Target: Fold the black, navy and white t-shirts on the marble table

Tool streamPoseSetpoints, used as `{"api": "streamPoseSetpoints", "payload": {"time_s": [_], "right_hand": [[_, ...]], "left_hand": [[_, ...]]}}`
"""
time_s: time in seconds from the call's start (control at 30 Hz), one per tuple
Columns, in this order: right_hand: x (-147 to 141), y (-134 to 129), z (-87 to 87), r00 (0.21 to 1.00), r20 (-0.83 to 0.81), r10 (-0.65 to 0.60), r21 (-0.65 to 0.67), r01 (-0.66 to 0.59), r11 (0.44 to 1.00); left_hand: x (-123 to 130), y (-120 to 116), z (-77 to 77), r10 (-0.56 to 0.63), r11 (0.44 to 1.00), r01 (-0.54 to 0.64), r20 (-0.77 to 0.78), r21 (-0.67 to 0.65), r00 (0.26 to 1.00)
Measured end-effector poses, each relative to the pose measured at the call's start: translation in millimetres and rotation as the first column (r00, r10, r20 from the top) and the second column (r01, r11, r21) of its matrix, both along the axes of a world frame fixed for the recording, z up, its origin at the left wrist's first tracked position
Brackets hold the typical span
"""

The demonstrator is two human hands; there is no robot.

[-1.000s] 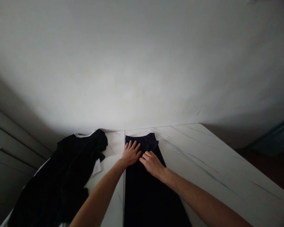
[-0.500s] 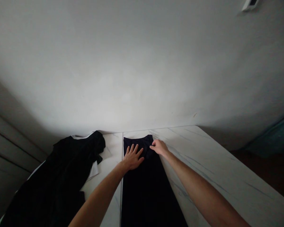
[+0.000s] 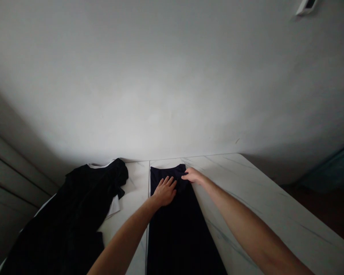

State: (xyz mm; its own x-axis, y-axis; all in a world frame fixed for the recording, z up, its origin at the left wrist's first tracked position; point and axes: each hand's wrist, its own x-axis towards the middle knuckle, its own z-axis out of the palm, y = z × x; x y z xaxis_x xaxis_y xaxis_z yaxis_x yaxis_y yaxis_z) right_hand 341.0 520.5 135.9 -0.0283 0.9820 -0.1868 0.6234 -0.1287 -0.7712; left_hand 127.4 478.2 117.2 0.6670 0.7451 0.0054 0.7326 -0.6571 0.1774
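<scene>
Smoothing a dark navy garment point(image 3: 183, 229) on a white marble-look table point(image 3: 246, 194), the person has both bare hands at its upper end. The garment lies lengthwise and flat, its narrow top edge near the far edge of the table and its lower part running out of the bottom of the view. Its left side sits right along a seam in the tabletop point(image 3: 148, 229).

The left hand point(image 3: 164, 192) is pressed palm-down on the cloth, fingers spread and pointing up toward the top edge, with no fold of cloth gathered in it. The right hand point(image 3: 192, 176) reaches the garment's upper right corner, fingers close together against the edge. Whether those fingers pinch the cloth or only touch it, the view does not show. The two hands are just apart.

Left of the seam, a black garment with a white collar point(image 3: 71, 214) lies rumpled, partly over the table's left edge, with a white piece of fabric point(image 3: 114, 206) showing at its side. It sits well clear of the navy one, with the left forearm point(image 3: 123, 236) passing just beside it.
</scene>
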Motion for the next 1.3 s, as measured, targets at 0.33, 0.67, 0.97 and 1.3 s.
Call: {"api": "streamPoseSetpoints", "payload": {"time_s": [0.33, 0.67, 0.97, 1.3], "right_hand": [[-20, 14, 24.8, 0.931, -0.344, -0.121, -0.116, 0.086, 0.99], [-42, 25, 1.0, 0.924, -0.346, -0.165, -0.072, 0.149, 0.986], [7, 23, -0.2, 0.975, 0.073, -0.208, 0.196, 0.19, 0.962], [6, -14, 4.4, 0.912, 0.391, -0.123, 0.337, -0.018, 0.941]], "left_hand": [[1, -3, -5.3, -0.007, 1.0, 0.007, -0.024, 0.025, 1.0], [-8, -8, 15.4, 0.117, 0.992, -0.12, 0.086, 0.029, 0.989], [-2, -22, 27.9, 0.196, 0.958, -0.248, 0.299, 0.144, 0.934], [-10, -23, 14.9, -0.088, 0.989, 0.073, 0.115, 0.127, 0.99]]}}
